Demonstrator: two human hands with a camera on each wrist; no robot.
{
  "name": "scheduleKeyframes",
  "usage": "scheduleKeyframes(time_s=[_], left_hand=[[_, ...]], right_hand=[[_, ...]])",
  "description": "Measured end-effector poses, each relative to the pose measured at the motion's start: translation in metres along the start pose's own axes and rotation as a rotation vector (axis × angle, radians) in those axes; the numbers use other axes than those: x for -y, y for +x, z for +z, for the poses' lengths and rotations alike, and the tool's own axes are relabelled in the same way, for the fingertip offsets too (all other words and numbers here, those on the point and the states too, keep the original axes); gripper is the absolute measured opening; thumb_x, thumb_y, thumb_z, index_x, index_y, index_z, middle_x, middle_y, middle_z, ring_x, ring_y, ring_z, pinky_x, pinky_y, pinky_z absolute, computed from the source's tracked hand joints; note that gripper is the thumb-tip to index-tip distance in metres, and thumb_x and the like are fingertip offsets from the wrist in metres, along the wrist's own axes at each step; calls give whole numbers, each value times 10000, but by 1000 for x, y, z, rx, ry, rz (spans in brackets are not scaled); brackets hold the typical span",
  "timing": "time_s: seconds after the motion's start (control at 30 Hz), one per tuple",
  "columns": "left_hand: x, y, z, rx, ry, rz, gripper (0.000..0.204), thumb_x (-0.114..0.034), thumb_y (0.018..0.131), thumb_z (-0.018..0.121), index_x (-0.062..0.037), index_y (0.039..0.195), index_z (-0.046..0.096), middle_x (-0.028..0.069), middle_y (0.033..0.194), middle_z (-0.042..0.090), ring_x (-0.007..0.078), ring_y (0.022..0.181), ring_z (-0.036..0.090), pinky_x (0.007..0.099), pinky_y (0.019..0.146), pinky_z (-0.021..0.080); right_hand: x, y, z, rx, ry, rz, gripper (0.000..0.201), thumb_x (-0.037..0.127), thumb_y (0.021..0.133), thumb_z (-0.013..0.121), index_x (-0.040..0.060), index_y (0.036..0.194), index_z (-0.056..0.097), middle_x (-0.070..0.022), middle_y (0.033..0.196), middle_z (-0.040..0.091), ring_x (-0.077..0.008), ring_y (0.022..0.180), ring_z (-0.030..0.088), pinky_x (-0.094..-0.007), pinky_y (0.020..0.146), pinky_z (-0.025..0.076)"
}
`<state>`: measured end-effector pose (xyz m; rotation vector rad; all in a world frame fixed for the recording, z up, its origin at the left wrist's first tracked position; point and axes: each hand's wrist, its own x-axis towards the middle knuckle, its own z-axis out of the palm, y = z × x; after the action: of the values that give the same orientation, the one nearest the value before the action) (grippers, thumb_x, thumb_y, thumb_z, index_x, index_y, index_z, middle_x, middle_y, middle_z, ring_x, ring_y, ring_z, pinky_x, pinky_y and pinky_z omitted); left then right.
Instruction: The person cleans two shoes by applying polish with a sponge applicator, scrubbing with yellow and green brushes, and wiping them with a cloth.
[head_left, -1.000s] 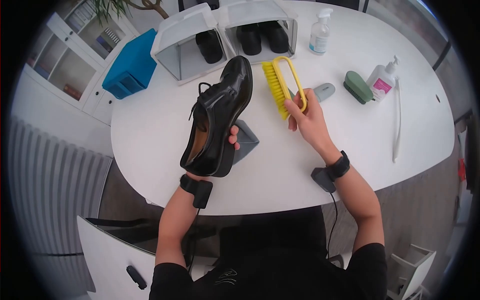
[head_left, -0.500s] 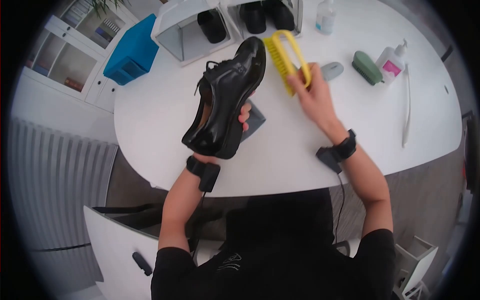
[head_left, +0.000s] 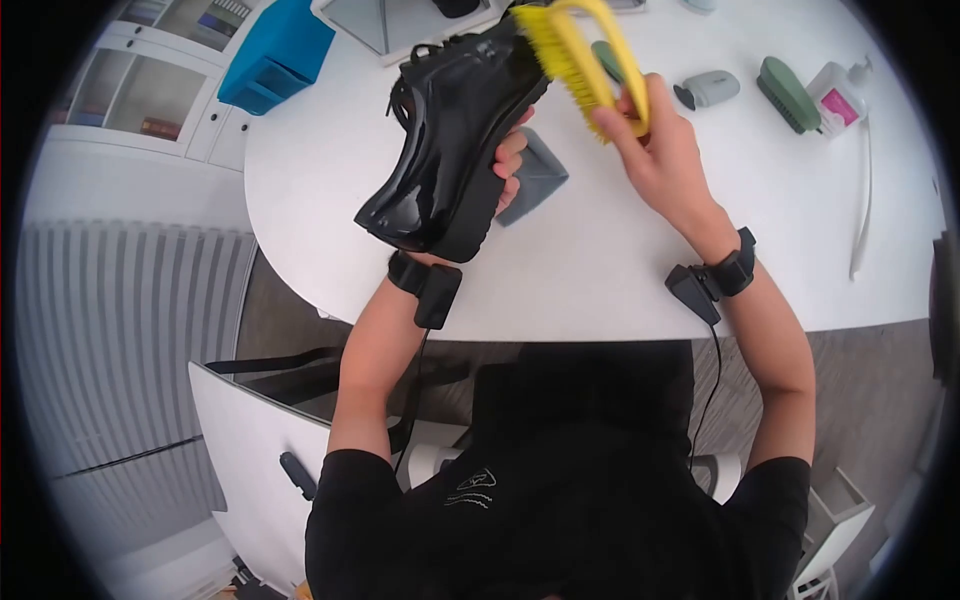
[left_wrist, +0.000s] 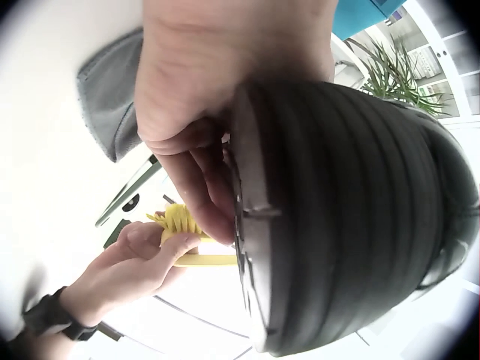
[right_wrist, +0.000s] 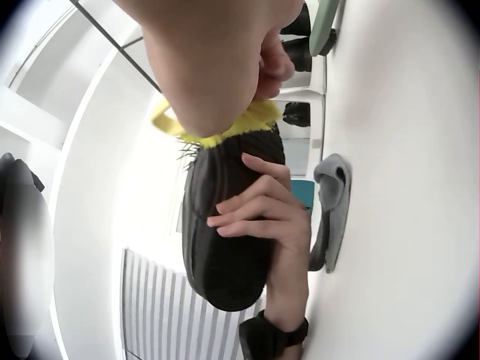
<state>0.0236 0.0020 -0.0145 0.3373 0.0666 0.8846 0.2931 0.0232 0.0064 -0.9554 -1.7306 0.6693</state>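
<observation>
A glossy black lace-up shoe [head_left: 440, 130] is held up over the table, toe pointing away and to the right. My left hand [head_left: 510, 165] grips it from beneath, and in the right wrist view its fingers [right_wrist: 255, 210] lie across the sole. The heel [left_wrist: 337, 217] fills much of the left wrist view. My right hand [head_left: 668, 150] holds a yellow scrubbing brush [head_left: 580, 60] by its looped handle. The yellow bristles meet the shoe's toe end in the head view, overlapping it and hiding part of the tip.
A folded grey cloth [head_left: 540, 180] lies under the shoe on the white table [head_left: 600, 280]. To the right are a grey rounded object [head_left: 710, 90], a green brush [head_left: 785, 95], a pump bottle [head_left: 840, 95] and a long white stick [head_left: 864, 200]. Clear-fronted boxes [head_left: 400, 25] and a blue box [head_left: 275, 60] stand at the back.
The brush has come left against the shoe's toe end, where there was a gap. The shoe has tilted further to the right. The head view has tipped downward.
</observation>
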Motion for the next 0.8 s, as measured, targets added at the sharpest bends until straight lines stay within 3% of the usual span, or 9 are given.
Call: scheduleKeyframes(time_s=[0.07,0.2,0.23,0.3,0.4,0.5,0.67,0.73,0.8], left_hand=[[-5,-2,10,-53,61,25,711,-377,1068,614,49,1579,363,83,1003,549,195,883,615,339,862,514],[5,-2,3,-43,102,54,686,-382,1081,582,35,1584,373,56,991,553,166,877,611,314,877,525],[16,0,9,-203,769,278,699,-395,1080,583,36,1588,371,41,968,544,155,866,603,298,860,524],[11,-4,33,-312,305,185,666,-378,1095,568,23,1594,388,8,943,534,141,868,598,263,836,533],[18,-11,33,-403,201,182,606,-370,1101,563,-12,1574,444,29,1004,555,144,951,600,278,864,551],[17,-13,13,-236,252,202,641,-395,1088,579,33,1545,443,74,1004,581,189,954,641,309,833,567],[14,-7,24,-349,109,234,713,-442,1094,552,59,1572,381,112,1015,605,230,884,664,364,729,576],[12,-16,6,-37,302,279,552,-349,1119,523,87,1458,506,255,1327,603,327,1125,684,420,1043,561],[5,-17,-8,-139,466,232,525,-300,1102,566,60,1478,496,218,1319,632,284,1178,668,377,1041,560]], right_hand=[[-3,5,-6,-40,-5,57,324,240,1031,724,26,1075,484,-141,828,726,-275,663,717,-361,586,527],[28,-15,-2,91,52,-188,310,213,993,769,41,1087,528,-137,848,701,-300,686,703,-364,647,549],[37,-20,1,224,51,-291,321,215,985,776,41,1088,526,-146,845,689,-319,691,699,-374,635,547],[46,-24,12,352,49,-398,332,216,977,783,41,1090,525,-154,842,677,-338,697,696,-384,622,545],[45,-26,16,375,-35,-578,364,228,959,802,40,1090,519,-173,804,661,-372,688,692,-409,585,536],[44,-13,0,290,-28,-165,342,214,989,767,18,1050,493,-181,724,644,-360,608,673,-382,527,515],[22,-1,-4,5,135,-7,329,196,993,762,20,1055,490,-197,804,689,-374,637,686,-376,544,521],[40,-20,4,158,68,-326,304,184,1000,749,27,1048,494,-168,765,656,-350,614,667,-362,538,517],[65,-34,11,390,44,-386,322,206,973,777,37,1040,510,-136,713,612,-335,579,639,-379,517,495]])
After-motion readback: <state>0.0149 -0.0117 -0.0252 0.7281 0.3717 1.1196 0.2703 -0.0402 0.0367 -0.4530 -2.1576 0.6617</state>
